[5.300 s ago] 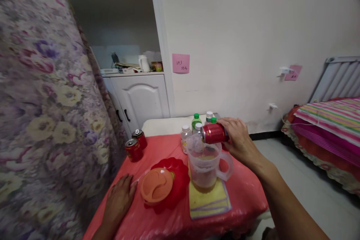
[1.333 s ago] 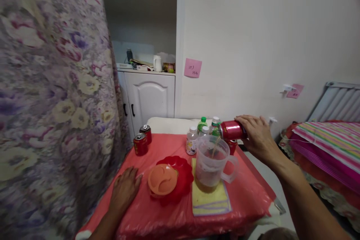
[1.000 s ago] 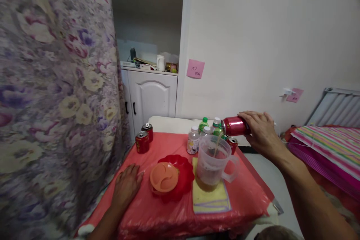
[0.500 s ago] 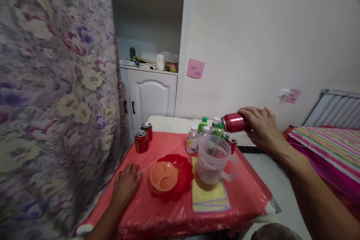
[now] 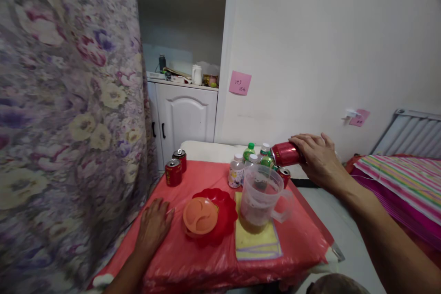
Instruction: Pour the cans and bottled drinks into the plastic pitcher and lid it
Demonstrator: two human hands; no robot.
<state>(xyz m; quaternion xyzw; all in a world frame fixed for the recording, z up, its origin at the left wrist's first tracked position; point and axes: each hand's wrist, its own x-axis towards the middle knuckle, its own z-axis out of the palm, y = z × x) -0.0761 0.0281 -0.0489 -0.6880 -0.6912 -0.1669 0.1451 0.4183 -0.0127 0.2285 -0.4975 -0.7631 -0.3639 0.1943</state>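
Note:
My right hand grips a red drink can tipped on its side, its mouth pointing left. A thin stream runs from it into a clear plastic pitcher, which has some liquid inside. Under the pitcher lies a folded yellow cloth. My left hand rests on the red table cover, fingers laid out and holding nothing. Right of it, an orange bowl sits on a red scalloped plate.
Two red cans stand at the table's back left. Several bottles cluster behind the pitcher, with another red can beside them. A floral curtain hangs at left; a white cabinet stands behind.
The can in my right hand has dipped slightly lower and tilted a little further, still pouring. My left hand has stayed in place on the table.

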